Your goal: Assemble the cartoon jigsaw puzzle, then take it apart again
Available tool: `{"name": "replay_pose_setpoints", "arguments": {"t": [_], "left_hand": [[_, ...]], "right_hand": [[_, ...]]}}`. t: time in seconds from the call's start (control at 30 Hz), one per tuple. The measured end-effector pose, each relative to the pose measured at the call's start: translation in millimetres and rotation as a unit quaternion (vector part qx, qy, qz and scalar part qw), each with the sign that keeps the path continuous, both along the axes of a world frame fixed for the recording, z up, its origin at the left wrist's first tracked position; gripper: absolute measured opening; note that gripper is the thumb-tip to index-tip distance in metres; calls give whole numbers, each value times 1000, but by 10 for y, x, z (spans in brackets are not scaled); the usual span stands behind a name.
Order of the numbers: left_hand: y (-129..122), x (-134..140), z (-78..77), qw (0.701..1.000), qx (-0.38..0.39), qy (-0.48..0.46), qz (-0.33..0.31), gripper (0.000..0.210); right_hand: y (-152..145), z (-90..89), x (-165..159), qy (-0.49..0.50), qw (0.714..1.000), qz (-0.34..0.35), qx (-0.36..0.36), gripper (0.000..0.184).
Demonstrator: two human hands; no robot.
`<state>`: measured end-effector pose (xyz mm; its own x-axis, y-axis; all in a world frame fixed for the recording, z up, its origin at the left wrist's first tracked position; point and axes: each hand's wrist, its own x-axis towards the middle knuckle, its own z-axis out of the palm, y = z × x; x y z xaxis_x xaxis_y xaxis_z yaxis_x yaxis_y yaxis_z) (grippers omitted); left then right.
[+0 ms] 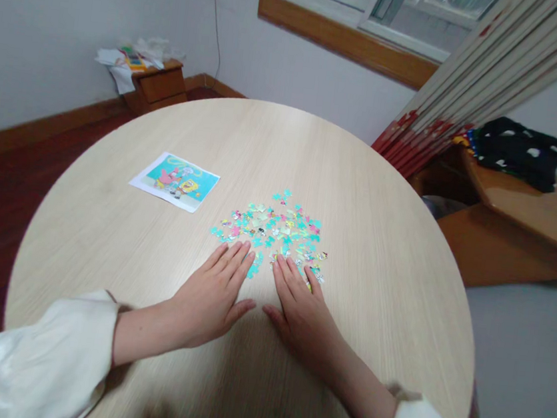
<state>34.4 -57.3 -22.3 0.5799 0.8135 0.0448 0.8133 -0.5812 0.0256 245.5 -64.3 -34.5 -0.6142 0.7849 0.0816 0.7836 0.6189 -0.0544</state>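
Many small jigsaw puzzle pieces (276, 227), mostly turquoise with some pink, yellow and pale green, lie loosely spread near the middle of the table. My left hand (216, 289) is flat, palm down, with its fingertips at the near left edge of the pieces. On the other side my right hand (300, 305) also lies palm down, fingers stretched out and touching the near right edge of the pieces. Neither hand holds anything. The two thumbs point toward each other with a small gap between them. Any pieces under the fingers are hidden.
A printed cartoon picture (178, 181) lies on the round wooden table (101, 262), left of the pieces. Beyond the table stand a small cabinet (162, 85) with papers on it and, at right, a wooden cabinet (522, 230) with a black cloth (521, 153). A curtain (496, 66) hangs beside the window.
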Motion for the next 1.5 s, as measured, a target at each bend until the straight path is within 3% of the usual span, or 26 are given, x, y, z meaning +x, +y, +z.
{"name": "replay_pose_setpoints", "arguments": {"t": [0.33,0.57,0.8,1.03,1.5], "left_hand": [[410,-226,-62,994,-12,-1,108,69],[446,-218,-2,993,-24,19,114,70],[444,-229,-21,994,-7,21,106,64],[444,-232,-27,994,13,12,108,62],[726,-240,-27,992,11,-30,123,61]], "right_hand": [[61,-21,30,8,999,-31,1,61],[83,0,-31,14,999,-42,20,60],[2,68,-256,35,994,98,-15,58],[37,26,-225,29,999,28,-6,54],[50,4,-255,36,999,24,-15,53]]}}
